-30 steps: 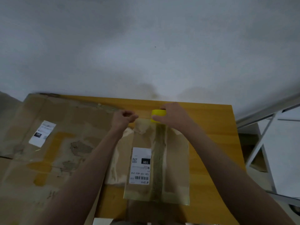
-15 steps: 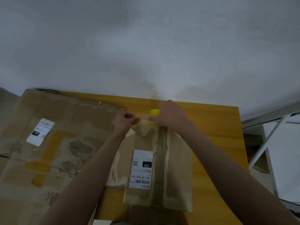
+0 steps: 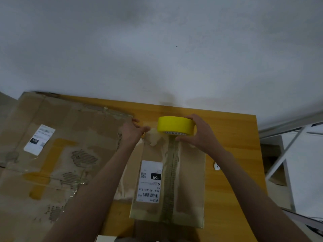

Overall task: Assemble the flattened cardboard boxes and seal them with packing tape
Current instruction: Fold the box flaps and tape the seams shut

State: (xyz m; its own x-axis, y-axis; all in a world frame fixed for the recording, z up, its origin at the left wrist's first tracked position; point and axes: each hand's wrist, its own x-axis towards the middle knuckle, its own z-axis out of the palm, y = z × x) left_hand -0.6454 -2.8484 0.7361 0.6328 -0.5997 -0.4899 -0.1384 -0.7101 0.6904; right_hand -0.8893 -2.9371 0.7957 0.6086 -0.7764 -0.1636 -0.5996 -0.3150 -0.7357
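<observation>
The small brown cardboard box [image 3: 171,186] with a white shipping label sits mid-table, its centre seam running toward 12 o'clock. Your right hand [image 3: 201,135] grips the yellow roll of packing tape [image 3: 175,125] over the box's far end; your left hand [image 3: 132,131] pinches near the far left corner — probably the tape's free end, though I cannot tell. Keep the strip taut and centred on the seam. The orange wooden table [image 3: 232,140] has bare room at 3 o'clock; a large flattened cardboard sheet [image 3: 57,154] crowds 9 o'clock — the wall sits close at 12.
</observation>
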